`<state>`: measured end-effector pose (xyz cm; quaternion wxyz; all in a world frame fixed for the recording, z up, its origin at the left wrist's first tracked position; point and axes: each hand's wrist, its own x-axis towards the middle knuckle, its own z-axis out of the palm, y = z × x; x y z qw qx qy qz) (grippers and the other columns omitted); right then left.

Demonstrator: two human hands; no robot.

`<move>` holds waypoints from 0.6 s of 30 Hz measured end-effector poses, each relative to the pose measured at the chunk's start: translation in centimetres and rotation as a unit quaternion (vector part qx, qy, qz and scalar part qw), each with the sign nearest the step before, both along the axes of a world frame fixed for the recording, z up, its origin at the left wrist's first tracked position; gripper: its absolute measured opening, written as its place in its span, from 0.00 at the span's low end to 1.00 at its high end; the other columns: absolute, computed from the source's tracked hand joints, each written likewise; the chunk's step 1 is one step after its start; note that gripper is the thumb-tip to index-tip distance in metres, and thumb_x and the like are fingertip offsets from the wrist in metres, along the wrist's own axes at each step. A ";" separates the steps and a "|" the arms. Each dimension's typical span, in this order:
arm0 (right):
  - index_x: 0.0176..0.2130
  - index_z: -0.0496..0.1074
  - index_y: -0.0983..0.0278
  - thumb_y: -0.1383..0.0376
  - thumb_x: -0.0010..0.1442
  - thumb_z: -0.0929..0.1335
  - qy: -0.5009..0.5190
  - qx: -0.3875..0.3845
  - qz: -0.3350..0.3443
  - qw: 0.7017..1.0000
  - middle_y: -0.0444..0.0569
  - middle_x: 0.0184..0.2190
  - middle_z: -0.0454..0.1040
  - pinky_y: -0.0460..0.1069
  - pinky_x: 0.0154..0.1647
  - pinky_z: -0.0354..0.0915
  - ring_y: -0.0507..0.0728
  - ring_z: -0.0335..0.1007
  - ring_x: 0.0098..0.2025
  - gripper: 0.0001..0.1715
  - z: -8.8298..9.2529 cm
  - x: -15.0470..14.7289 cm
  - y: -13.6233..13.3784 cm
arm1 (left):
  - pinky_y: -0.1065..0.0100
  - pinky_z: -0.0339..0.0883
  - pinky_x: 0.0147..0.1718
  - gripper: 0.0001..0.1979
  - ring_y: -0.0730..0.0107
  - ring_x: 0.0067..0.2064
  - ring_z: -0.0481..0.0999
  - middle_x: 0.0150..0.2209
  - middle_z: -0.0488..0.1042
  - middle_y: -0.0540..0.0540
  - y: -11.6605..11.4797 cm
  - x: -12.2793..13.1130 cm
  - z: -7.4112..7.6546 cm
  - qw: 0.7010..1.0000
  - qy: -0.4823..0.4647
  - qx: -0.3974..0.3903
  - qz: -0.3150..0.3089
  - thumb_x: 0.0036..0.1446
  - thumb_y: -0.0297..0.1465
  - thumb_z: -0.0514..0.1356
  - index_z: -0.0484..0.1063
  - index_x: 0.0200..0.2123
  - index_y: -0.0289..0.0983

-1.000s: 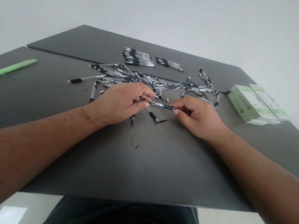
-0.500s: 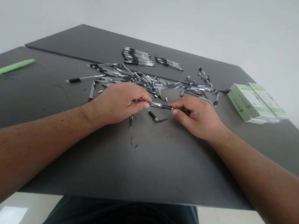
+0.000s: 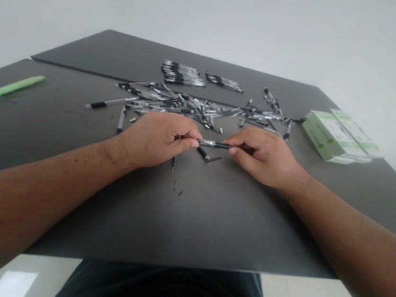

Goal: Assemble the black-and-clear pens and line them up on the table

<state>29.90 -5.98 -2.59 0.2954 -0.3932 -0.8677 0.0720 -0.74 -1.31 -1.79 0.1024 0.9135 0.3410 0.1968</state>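
A pen (image 3: 214,144) with a clear barrel and a black grip lies level between my two hands. My left hand (image 3: 161,137) is closed, pinching its left end between thumb and forefinger. At the pen's right end, the thumb and forefinger of my right hand (image 3: 263,155) are pinched together on the tip. Just below on the table rests another pen piece (image 3: 203,154) with a black grip. A dark pen tip (image 3: 173,164) pokes out from under my left hand. Behind both hands spreads a loose pile of pen parts (image 3: 174,104).
Two neat groups of pens lie farther back: a larger stack (image 3: 181,74) and a smaller row (image 3: 225,82). Green-and-white boxes (image 3: 340,136) stand at the right. A light green stick-like object (image 3: 9,90) lies at the left of the dark table (image 3: 189,224).
Both hands and the pen between them have shifted slightly down in the view. The grip on the pen looks the same, and the things on the table stay as they were.
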 end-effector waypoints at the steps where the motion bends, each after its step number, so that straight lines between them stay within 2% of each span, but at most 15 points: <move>1: 0.48 0.86 0.58 0.64 0.72 0.71 -0.001 -0.007 -0.005 1.000 0.48 0.40 0.87 0.54 0.45 0.72 0.59 0.80 0.39 0.11 0.0 0.0 0.0 | 0.63 0.74 0.52 0.19 0.59 0.49 0.87 0.45 0.89 0.46 0.0 0.0 0.0 1.000 -0.003 -0.002 0.001 0.73 0.43 0.57 0.88 0.49 0.44; 6: 0.47 0.86 0.56 0.63 0.71 0.71 -0.005 -0.037 -0.016 0.999 0.48 0.40 0.87 0.54 0.45 0.73 0.60 0.81 0.40 0.11 0.2 -0.3 -0.1 | 0.61 0.75 0.52 0.18 0.57 0.49 0.87 0.45 0.90 0.47 0.0 0.2 -0.1 1.000 -0.002 -0.008 0.004 0.72 0.43 0.58 0.88 0.48 0.46; 10: 0.47 0.86 0.57 0.64 0.70 0.71 -0.006 -0.027 -0.023 0.999 0.48 0.40 0.87 0.54 0.46 0.73 0.61 0.81 0.41 0.11 0.2 -0.3 0.0 | 0.60 0.76 0.52 0.17 0.56 0.48 0.87 0.43 0.90 0.46 -0.2 0.3 -0.2 1.000 -0.017 -0.004 0.022 0.72 0.42 0.59 0.88 0.48 0.45; 14: 0.48 0.86 0.58 0.65 0.70 0.72 0.009 -0.011 -0.030 0.999 0.49 0.41 0.87 0.54 0.47 0.73 0.61 0.81 0.41 0.11 -0.1 -0.5 -0.1 | 0.61 0.77 0.50 0.17 0.59 0.44 0.86 0.41 0.88 0.46 -0.6 0.4 -0.1 0.997 -0.052 -0.001 0.052 0.71 0.41 0.60 0.88 0.50 0.44; 18: 0.49 0.86 0.58 0.64 0.71 0.71 0.008 -0.015 -0.028 0.999 0.49 0.41 0.86 0.54 0.46 0.72 0.60 0.80 0.39 0.12 -0.3 -0.7 -0.2 | 0.62 0.77 0.50 0.17 0.61 0.42 0.86 0.41 0.88 0.47 -0.9 0.4 -0.2 0.996 -0.073 -0.007 0.045 0.69 0.41 0.62 0.87 0.52 0.43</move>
